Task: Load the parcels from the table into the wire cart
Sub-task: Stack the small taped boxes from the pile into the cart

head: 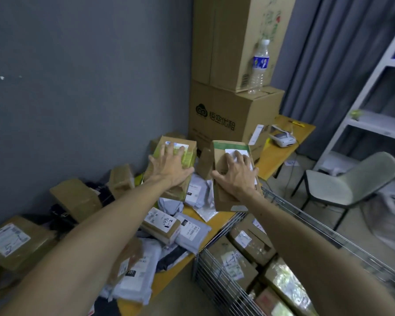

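Observation:
My left hand (169, 166) grips a cardboard parcel with green tape (187, 156), held above the pile on the yellow table (217, 216). My right hand (236, 172) grips a second cardboard parcel with a green strip and a white label (229, 197), lifted over the table's right edge, near the wire cart (214, 274). Several boxed parcels (237, 261) lie inside the cart. More cardboard boxes (77, 198) and grey mailer bags (192, 233) cover the table.
Two big cartons (228, 115) are stacked at the table's far end, with a water bottle (259, 67) on the lower one. A label printer (283, 139) sits on the far table. A chair (351, 181) and white shelving (374, 124) stand to the right.

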